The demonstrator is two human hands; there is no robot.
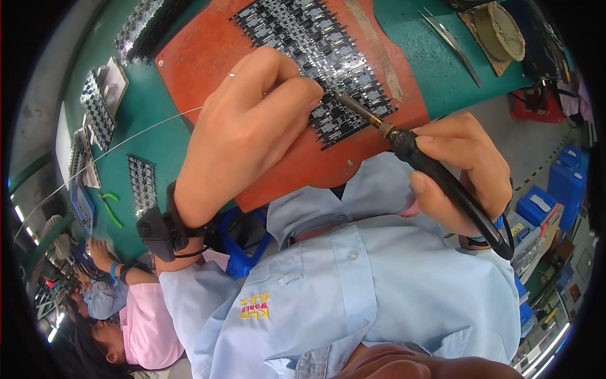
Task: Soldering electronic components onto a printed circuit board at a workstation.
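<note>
A panel of small black circuit boards (309, 44) lies on an orange-red mat (202, 54) in front of me. My left hand (246, 120) is over the panel's left side, thumb and forefinger pinched on thin solder wire (136, 134) that trails off to the left. My right hand (470, 164) grips the black handle of a soldering iron (442, 180) like a pen. Its tip points at the boards, close to my left fingertips. Whether the tip touches a joint is too small to tell.
Tweezers (451, 47) and a round spool (499, 38) lie at the back right of the green table (145, 95). To the left are green-handled pliers (112, 211), a loose board panel (142, 183) and stacked boards (98, 110). A co-worker in a pink sleeve (148, 322) sits at the lower left.
</note>
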